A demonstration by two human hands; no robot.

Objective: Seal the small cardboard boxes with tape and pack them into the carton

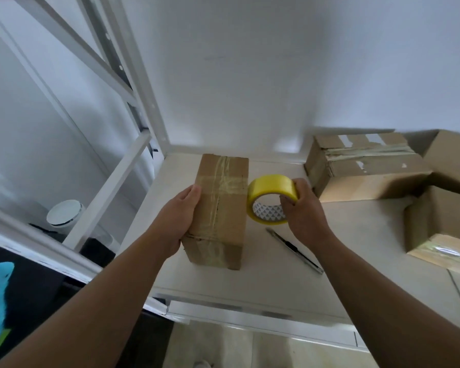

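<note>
my left hand (179, 220) clamps the left side of the small cardboard box (223, 216) on the white table (276, 274), my right hand (303, 211) pinches the yellow tape roll (271, 192) just beside it, so i should pin the box firmly and draw tape flat along the seam.

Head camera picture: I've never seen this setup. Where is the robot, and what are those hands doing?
There is no robot here. A person wears a camera on the head, looking down at their own two hands. The left hand holds a small cardboard box, already crossed with tape, that stands on the white table. The right hand grips a yellow tape roll right beside the box. A utility knife lies on the table near the right arm. More cardboard boxes sit at the right.
</note>
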